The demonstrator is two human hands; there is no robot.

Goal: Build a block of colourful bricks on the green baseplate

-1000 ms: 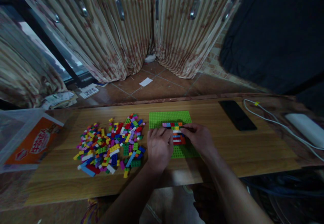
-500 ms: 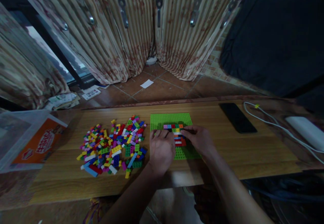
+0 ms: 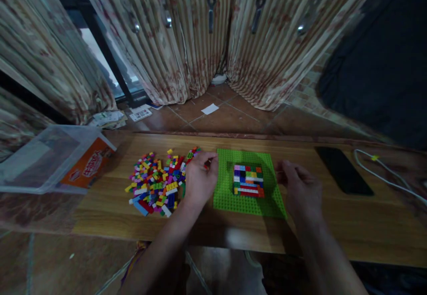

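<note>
My left hand [image 3: 201,179] hovers at the right edge of the pile of loose toy bricks [image 3: 155,186], its thumb and fingers apart. A bit of red shows by its fingers; I cannot make out whether it touches them. Between my hands lies a green baseplate [image 3: 225,197]. On it stands a multicoloured block of toy bricks [image 3: 248,180], built in rows with a dark gap near its upper left. My right hand [image 3: 302,188] is just beyond the plate's right edge, fingers loosely bent and slightly blurred, with nothing visible in them.
A clear plastic box [image 3: 50,152] with an orange label stands at the table's left end. To the right lie a black phone [image 3: 343,170] and a white cable [image 3: 383,172]. Curtains [image 3: 187,46] hang beyond the wooden table [image 3: 110,215].
Both hands have come off the brick block, the left toward the loose pile and the right off to the plate's right side. The block is uncovered now. The view has turned left.
</note>
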